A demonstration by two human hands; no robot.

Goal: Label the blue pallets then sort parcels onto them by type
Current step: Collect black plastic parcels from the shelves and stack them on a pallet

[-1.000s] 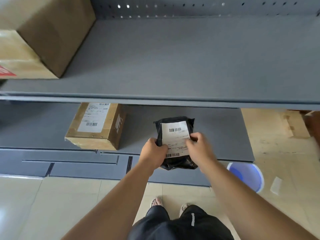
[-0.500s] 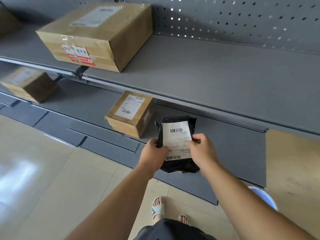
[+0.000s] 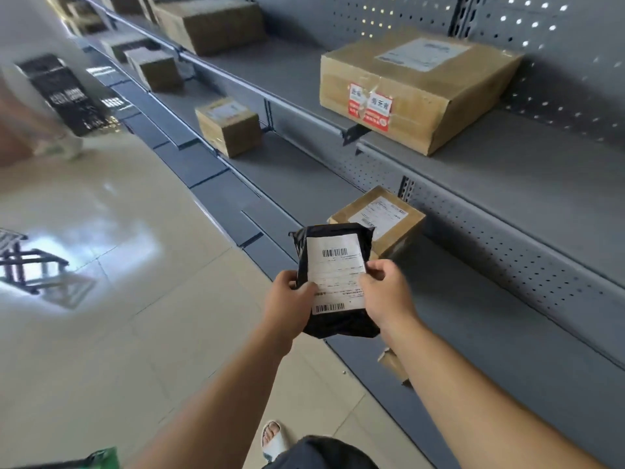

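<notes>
You hold the black poly mailer [image 3: 338, 324] up in both hands, off the shelves and in front of the lower grey shelf [image 3: 473, 299]. Your left hand [image 3: 289, 301] curls round its left edge, thumb lying on the white shipping label [image 3: 336, 272]. Your right hand [image 3: 385, 292] pinches the right edge, thumb at the label's margin. The fingers behind the bag are hidden. Two barcodes show on the label, but the print is too small to read.

The mailer's top corner covers part of a small cardboard box [image 3: 389, 225] standing just behind it on that shelf. Your right forearm hides most of a cardboard piece [image 3: 392, 365] lower down. On the shelf above sits a large cardboard box [image 3: 416, 89] with a red-and-white sticker, its text blurred. Further boxes along the row smear out of focus. One sandalled foot [image 3: 274, 438] shows on the tiled floor [image 3: 135, 333].
</notes>
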